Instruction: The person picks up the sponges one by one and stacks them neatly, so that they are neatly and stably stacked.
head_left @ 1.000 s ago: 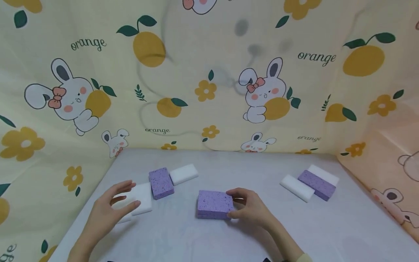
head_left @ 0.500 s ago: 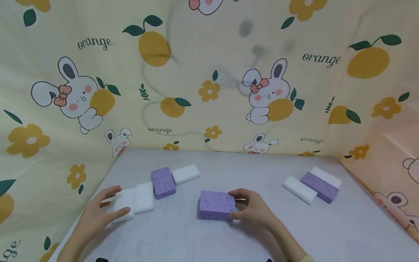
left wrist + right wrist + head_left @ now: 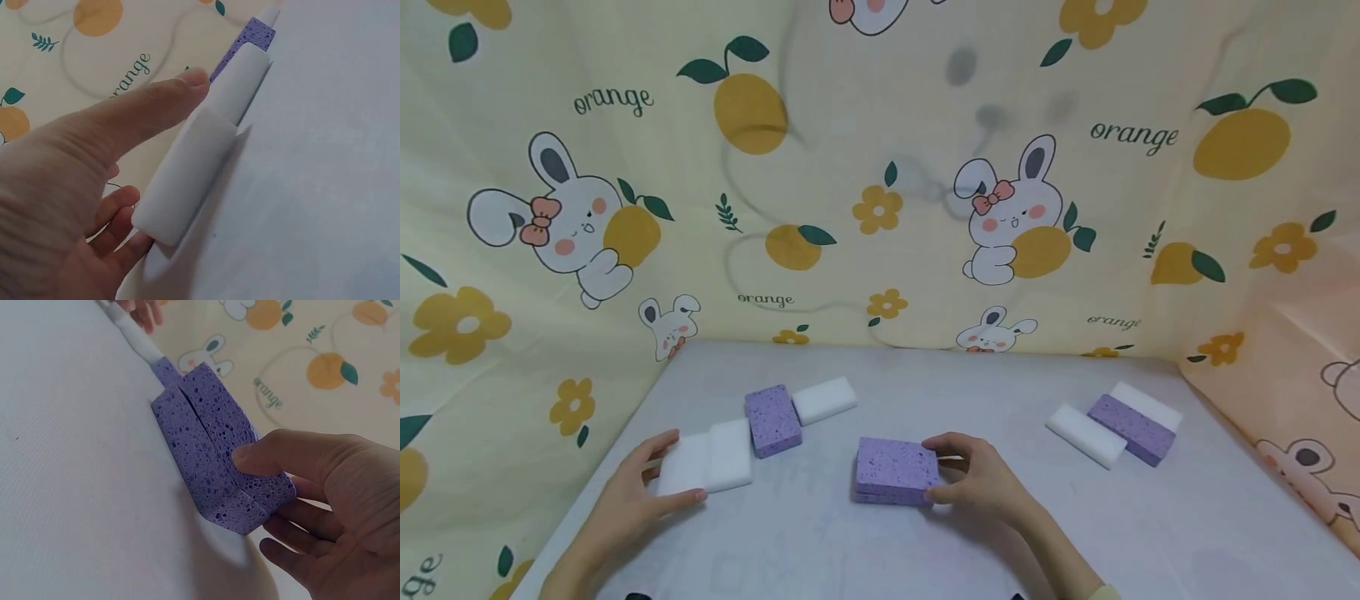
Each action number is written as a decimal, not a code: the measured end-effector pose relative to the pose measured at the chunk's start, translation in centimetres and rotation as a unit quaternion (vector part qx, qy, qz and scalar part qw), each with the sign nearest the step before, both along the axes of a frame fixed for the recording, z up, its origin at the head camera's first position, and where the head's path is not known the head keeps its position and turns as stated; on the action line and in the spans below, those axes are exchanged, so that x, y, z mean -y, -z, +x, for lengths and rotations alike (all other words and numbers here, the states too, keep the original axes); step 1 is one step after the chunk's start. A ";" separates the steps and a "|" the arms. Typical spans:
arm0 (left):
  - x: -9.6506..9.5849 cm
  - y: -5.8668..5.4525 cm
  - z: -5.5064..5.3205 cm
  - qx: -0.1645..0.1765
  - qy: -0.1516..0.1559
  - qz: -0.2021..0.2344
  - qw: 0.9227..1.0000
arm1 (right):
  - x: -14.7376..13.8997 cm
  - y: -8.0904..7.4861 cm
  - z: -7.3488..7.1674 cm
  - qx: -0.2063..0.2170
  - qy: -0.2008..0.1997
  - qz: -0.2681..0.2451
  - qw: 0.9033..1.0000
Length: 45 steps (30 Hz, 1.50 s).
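Observation:
Two purple sponges [image 3: 895, 465] lie stacked mid-table. My right hand [image 3: 981, 479] grips the upper one at its right end, thumb on the near face and fingers behind; a thin slit parts the two sponges in the right wrist view. At the left, my left hand [image 3: 628, 492] is spread around a white sponge [image 3: 683, 462]. Its thumb [image 3: 156, 103] stands over that sponge, apart from the near face in the left wrist view, with fingertips by the outer end. A second white sponge [image 3: 730, 454] adjoins the first.
Beyond them, another purple sponge [image 3: 773, 421] and a white sponge [image 3: 824, 400] continue the row. At the right, a purple sponge [image 3: 1131, 429] lies between two white sponges [image 3: 1085, 435]. A printed cloth [image 3: 820, 183] hangs around the white table [image 3: 970, 392].
My left hand has moved left, away from the second white sponge, and come down around the outermost one. My right hand has stayed on the purple stack; the sponges look unmoved.

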<state>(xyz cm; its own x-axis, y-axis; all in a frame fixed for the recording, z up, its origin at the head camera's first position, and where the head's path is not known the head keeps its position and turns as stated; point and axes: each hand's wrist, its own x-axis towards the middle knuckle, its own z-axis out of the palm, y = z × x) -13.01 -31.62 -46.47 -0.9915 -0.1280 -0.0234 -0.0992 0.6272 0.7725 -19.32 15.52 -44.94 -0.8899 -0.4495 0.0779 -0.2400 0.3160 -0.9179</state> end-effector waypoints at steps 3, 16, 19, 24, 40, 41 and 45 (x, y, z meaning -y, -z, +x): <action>-0.2 0.1 -0.1 0.006 -0.003 0.004 1.000 | 0.0 0.0 0.0 0.003 0.003 -0.006 1.000; 0.5 0.2 0.5 -0.019 0.032 0.004 0.999 | -0.1 0.2 -0.2 -0.011 0.007 0.029 0.999; 1.0 0.3 0.8 -0.039 0.048 0.010 0.998 | -0.1 0.1 -0.2 -0.008 0.005 0.027 1.000; 1.6 0.4 0.9 -0.050 0.062 0.018 0.997 | -0.1 0.2 -0.2 -0.008 0.004 0.026 1.000; 1.8 -0.2 0.7 0.009 0.033 0.018 0.999 | -0.2 0.1 -0.1 -0.003 0.003 0.015 1.000; 1.9 -0.2 0.7 0.012 0.033 0.018 0.999 | -0.2 0.1 -0.1 -0.002 0.004 0.016 1.000; 2.2 -0.2 0.8 0.027 0.027 0.014 0.999 | -0.1 0.1 -0.1 -0.006 0.005 0.023 1.000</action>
<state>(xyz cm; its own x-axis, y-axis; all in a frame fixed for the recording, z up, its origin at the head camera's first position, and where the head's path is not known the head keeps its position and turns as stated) -12.22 -33.84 -46.24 -0.9941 -0.0732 -0.0802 -0.1082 0.6104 0.7847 -19.46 15.67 -45.07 -0.8939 -0.4431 0.0682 -0.2474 0.3607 -0.8993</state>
